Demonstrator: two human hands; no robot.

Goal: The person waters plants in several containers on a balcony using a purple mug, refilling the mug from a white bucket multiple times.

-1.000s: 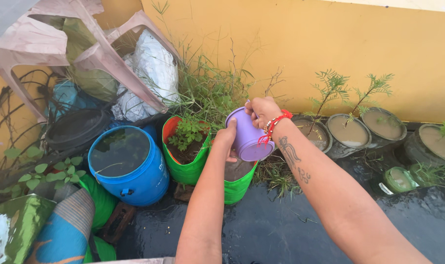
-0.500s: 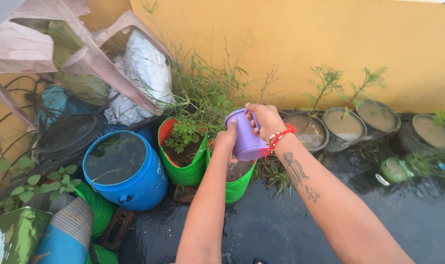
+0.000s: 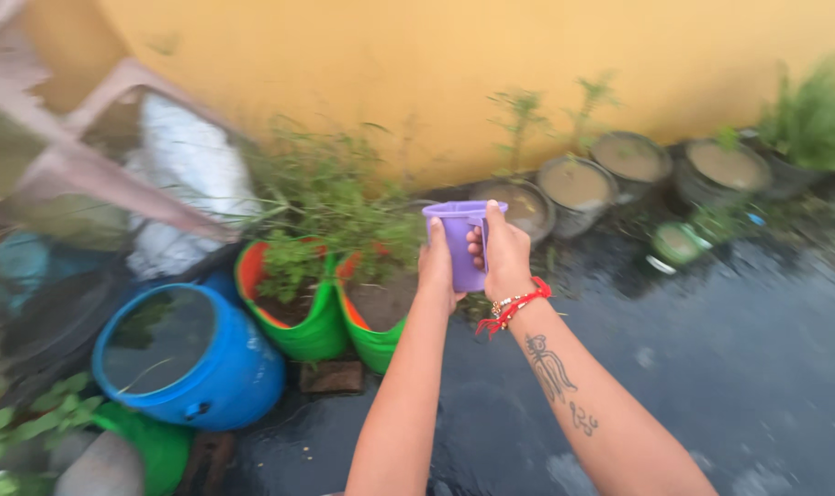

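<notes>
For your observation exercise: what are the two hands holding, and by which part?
A purple mug, upright. The right hand grips its handle side; the left hand steadies its opposite wall.

- The purple mug (image 3: 460,241) looks like smooth matt plastic.
- The blue drum (image 3: 217,378) is glossy plastic.
- The green grow bags (image 3: 309,329) look like shiny woven plastic.
- The floor (image 3: 729,349) is dark, wet and glossy.

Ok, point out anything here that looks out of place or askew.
The pinkish plastic chair at upper left lies tipped over against the wall, atop a white bag and other clutter. The ground is wet. The purple mug, held upright in both hands, looks fine.
</notes>
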